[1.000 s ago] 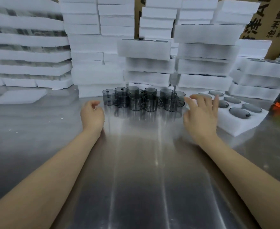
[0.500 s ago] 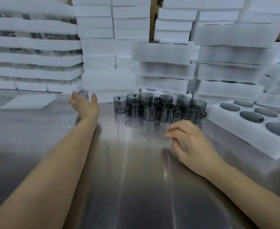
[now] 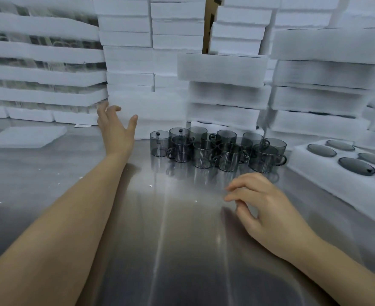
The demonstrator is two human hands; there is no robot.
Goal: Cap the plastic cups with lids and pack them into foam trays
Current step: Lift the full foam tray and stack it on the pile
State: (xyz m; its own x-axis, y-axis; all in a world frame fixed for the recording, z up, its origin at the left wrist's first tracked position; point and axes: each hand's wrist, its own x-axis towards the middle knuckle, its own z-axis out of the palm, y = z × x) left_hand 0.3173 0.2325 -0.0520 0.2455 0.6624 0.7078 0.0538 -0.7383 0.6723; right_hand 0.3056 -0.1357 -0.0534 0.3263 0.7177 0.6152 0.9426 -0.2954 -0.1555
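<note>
Stacked foam trays (image 3: 224,69) wall off the far edge of the steel bench (image 3: 182,250). Just before them, mid-edge, a cluster of smoky plastic cups (image 3: 204,151) stands open-topped and unpacked; I see no loose lids. At the right edge an open foam tray (image 3: 310,171) already holds lidded cups (image 3: 356,166). The left hand (image 3: 115,131) reaches toward the stacks, fingers spread, empty. The right hand (image 3: 268,208) hovers loosely curled near the cluster, holding nothing.
</note>
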